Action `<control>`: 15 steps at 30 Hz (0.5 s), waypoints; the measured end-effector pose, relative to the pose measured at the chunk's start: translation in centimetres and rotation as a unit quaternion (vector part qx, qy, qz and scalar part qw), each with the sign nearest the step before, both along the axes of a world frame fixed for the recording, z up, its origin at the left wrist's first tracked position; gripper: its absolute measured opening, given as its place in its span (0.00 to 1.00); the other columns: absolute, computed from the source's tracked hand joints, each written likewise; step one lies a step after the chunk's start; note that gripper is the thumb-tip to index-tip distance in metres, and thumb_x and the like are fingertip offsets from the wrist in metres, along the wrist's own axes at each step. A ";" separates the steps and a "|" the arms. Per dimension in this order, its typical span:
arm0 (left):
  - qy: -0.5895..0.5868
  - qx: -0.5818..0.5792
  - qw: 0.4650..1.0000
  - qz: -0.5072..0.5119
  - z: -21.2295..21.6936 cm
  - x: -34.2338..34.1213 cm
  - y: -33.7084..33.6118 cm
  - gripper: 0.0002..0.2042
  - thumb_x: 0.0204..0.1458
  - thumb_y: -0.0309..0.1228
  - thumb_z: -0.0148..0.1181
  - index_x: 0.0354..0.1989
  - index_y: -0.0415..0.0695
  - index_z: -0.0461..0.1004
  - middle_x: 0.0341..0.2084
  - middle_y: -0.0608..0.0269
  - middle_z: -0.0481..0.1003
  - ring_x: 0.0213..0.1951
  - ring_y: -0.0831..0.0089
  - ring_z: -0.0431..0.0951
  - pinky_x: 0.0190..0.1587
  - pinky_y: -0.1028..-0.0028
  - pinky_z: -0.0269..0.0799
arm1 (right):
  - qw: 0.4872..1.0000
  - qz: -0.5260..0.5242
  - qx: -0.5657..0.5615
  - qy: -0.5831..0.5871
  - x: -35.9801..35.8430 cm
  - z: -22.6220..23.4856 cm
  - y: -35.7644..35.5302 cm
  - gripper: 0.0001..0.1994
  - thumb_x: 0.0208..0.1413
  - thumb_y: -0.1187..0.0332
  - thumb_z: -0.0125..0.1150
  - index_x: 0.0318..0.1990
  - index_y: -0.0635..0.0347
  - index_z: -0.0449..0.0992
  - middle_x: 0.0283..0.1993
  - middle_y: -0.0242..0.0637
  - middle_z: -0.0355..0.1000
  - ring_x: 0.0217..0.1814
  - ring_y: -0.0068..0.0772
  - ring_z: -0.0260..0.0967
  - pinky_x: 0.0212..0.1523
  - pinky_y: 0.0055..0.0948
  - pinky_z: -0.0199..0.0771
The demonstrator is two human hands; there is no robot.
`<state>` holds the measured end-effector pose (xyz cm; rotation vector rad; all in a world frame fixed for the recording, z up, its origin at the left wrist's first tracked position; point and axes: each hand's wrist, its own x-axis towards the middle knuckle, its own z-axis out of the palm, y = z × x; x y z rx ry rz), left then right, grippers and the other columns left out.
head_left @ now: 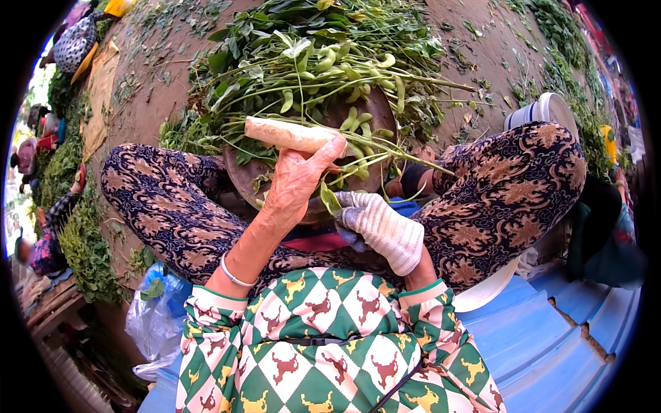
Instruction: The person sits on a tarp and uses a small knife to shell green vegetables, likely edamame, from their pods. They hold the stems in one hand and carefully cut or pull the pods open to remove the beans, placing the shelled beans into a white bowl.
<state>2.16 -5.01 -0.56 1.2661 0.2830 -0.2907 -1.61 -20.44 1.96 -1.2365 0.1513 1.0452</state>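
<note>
My bare left hand [297,172] is closed around a thick, pale, rod-like piece [286,134] with a rough surface; I cannot make out what it is made of. Close beside it, my right hand [379,224] wears a striped knitted glove, its fingers closed at a green bean pod [330,199]. Just beyond both hands, bean stalks [403,148] with several pods lie across a round brown basin [382,110]. More leafy bean plants [303,41] are heaped behind it. The basin's near part is hidden by my hands.
A white bucket [554,113] stands past my right knee. Clear and blue plastic bags [155,310] lie to my left, and blue ridged sheeting [544,330] is at my right. Leaf scraps litter the brown ground [155,89]. Another person [45,237] is at the far left.
</note>
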 end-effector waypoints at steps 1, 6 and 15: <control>0.009 -0.023 1.000 -0.009 0.4 0.0 0.2 0.15 0.51 0.32 0.61 0.44 0.40 0.71 0.37 0.64 0.74 0.40 0.75 0.74 0.39 0.75 0.72 | 0.999 0.014 -0.030 0.004 0.2 0.4 0.1 0.12 0.57 0.68 0.48 0.46 0.59 0.71 0.18 0.23 0.60 0.16 0.14 0.53 0.15 0.16 0.53; -0.029 -0.054 0.998 0.018 1.2 -0.4 0.5 0.13 0.52 0.31 0.60 0.44 0.41 0.71 0.38 0.64 0.74 0.41 0.75 0.74 0.41 0.73 0.73 | 0.989 -0.033 -0.143 0.010 0.0 0.9 -0.1 0.18 0.56 0.71 0.47 0.54 0.61 0.68 0.15 0.25 0.57 0.12 0.16 0.52 0.11 0.18 0.50; -0.061 -0.009 0.998 -0.017 4.4 -1.9 0.8 0.07 0.52 0.30 0.59 0.38 0.42 0.73 0.31 0.71 0.72 0.35 0.83 0.70 0.42 0.81 0.66 | 0.972 -0.185 -0.060 -0.130 -0.8 0.2 -2.6 0.09 0.57 0.63 0.53 0.37 0.58 0.72 0.17 0.27 0.61 0.14 0.18 0.55 0.12 0.19 0.51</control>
